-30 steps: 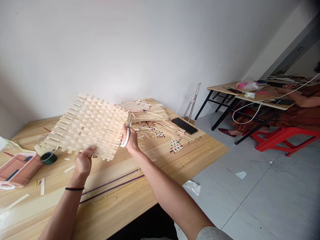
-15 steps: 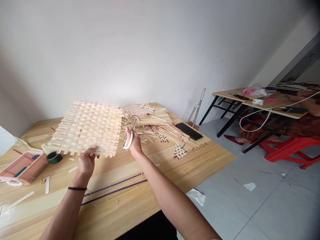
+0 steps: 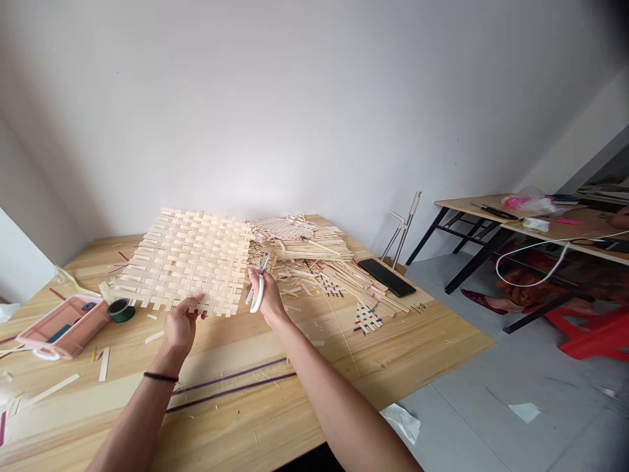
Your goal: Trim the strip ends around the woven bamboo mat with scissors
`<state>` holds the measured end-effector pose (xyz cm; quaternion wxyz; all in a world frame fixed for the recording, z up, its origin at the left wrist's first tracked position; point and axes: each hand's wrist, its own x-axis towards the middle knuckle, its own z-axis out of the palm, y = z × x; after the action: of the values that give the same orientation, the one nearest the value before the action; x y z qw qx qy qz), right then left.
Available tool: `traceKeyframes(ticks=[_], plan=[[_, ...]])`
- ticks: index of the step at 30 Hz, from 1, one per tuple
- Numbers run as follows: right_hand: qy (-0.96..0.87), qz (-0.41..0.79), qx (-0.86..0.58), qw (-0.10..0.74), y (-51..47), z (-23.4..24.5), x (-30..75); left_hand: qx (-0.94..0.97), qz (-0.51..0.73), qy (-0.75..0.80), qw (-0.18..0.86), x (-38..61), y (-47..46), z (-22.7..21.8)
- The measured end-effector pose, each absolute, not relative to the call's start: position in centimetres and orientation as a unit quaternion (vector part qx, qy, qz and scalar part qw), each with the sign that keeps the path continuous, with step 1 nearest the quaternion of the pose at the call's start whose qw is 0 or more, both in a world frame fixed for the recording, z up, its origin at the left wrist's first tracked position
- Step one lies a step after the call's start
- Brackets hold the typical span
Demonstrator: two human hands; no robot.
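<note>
A pale woven mat (image 3: 191, 255) of flat bamboo-like strips is held up tilted above the table, with short strip ends sticking out along its edges. My left hand (image 3: 181, 321) pinches its near edge, thumb on top and fingers underneath. Just right of the mat, my right hand (image 3: 270, 298) grips white-handled scissors (image 3: 258, 292), the blades pointing up and away from me. The blades look close together and stand a little apart from the mat's right edge. Part of the scissor handle is hidden by my fingers.
On the wooden table (image 3: 393, 367) lie loose strips (image 3: 314, 249), a small colourful woven piece (image 3: 367, 318) and a black phone (image 3: 386, 276). At left are a pink basket (image 3: 63, 328) and a dark green tape roll (image 3: 120, 310). Another person's foot (image 3: 484, 301) shows beneath a second table (image 3: 472, 210).
The camera view has turned slightly left, so the scene sits further right. My hands still hold the mat and scissors; the scissor blades look closer together than before.
</note>
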<state>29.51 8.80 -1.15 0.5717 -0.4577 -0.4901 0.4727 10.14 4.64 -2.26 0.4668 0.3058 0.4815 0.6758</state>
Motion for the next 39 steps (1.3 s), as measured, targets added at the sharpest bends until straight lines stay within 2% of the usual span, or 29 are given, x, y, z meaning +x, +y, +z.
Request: traceKeyframes(ticks=[13,22,29,39], plan=[[-0.459,0.541,-0.406,0.577,9.4,-1.9,28.8,0.326,0.674,0.438,0.498,11.0,3.6,-0.3],[-0.505,0.57,-0.369,0.533,8.2,-1.1,28.7,0.357,0.663,0.427,0.501,11.6,3.1,0.9],[-0.5,0.642,-0.303,0.496,7.5,-0.3,28.6,0.364,0.659,0.433,0.495,11.5,3.2,0.7],[-0.49,0.61,-0.382,0.491,7.6,-0.6,28.7,0.379,0.649,0.441,0.491,11.5,3.3,0.5]])
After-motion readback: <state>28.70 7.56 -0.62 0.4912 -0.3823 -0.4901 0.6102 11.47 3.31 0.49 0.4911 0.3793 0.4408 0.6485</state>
